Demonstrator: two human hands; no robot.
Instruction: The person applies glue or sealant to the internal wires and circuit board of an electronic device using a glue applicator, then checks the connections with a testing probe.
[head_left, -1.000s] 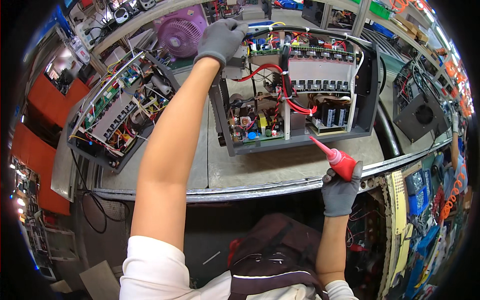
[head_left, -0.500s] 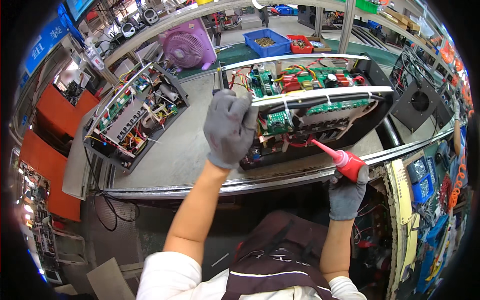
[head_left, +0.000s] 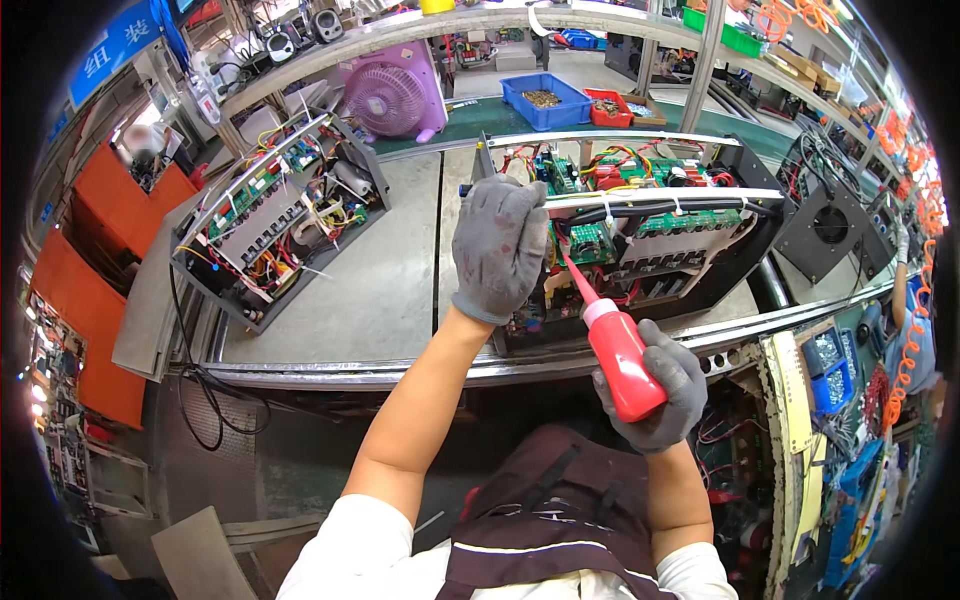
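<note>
An open black electronics chassis [head_left: 650, 290] full of circuit boards and coloured wires stands on the bench before me. My left hand [head_left: 500, 245], in a grey glove, is closed over the left end of its light metal frame bar [head_left: 665, 196]. In my gloved right hand [head_left: 665, 395] I hold a red squeeze bottle [head_left: 628, 365] with a long tapered nozzle. The bottle tilts up to the left. Its nozzle tip is at a small green circuit board [head_left: 588, 243] inside the chassis; I cannot tell if it touches. My left fingertips are partly hidden.
A second open chassis [head_left: 275, 225] sits to the left on the bench [head_left: 370, 280]. Behind are a purple fan [head_left: 392, 95], a blue bin [head_left: 546, 103] and a red bin [head_left: 608, 108] of small parts. A black unit [head_left: 835, 220] stands right; a co-worker's arm [head_left: 900, 285] shows beyond it.
The red bottle has swung left and its nozzle now reaches the small board; more of the bottle shows. My left hand stays on the frame's left end. The whole view has shifted slightly.
</note>
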